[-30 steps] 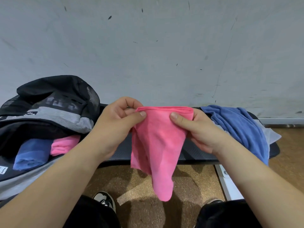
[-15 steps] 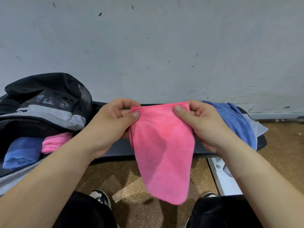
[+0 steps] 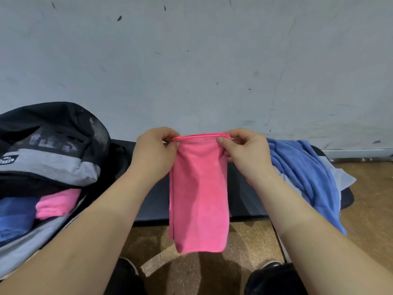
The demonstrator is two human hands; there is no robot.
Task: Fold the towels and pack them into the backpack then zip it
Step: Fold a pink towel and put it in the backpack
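- The left hand (image 3: 157, 154) and the right hand (image 3: 246, 154) each pinch a top corner of the bright pink microfibre towel (image 3: 198, 194) between thumb and curled fingers. The top edge is pulled taut and level between them.
- Held this way, in the air in front of the person, the bright pink microfibre towel hangs as a narrow, doubled strip. Gravity seems to straighten the layers and line up the edges, which suits a further fold.
- The strip hangs in front of the black ribbed padded table (image 3: 242, 201), and its lower end drops past the table's front edge, above the brown speckled floor (image 3: 372, 209).
- The black and grey fabric backpack (image 3: 53, 150) lies on the left with its mouth gaping towards the person, probably left open so each towel can go straight in.
- Inside it sit a folded dark blue towel (image 3: 14, 216) and, just beside it, a folded pink towel (image 3: 57, 204), so the packing is judged partly done.
- On the right of the table a crumpled blue towel (image 3: 302, 177) lies draped over the edge, on top of a pale grey cloth (image 3: 344, 177). Both are unfolded and look like they are waiting their turn.
- The zip is not yet closed.
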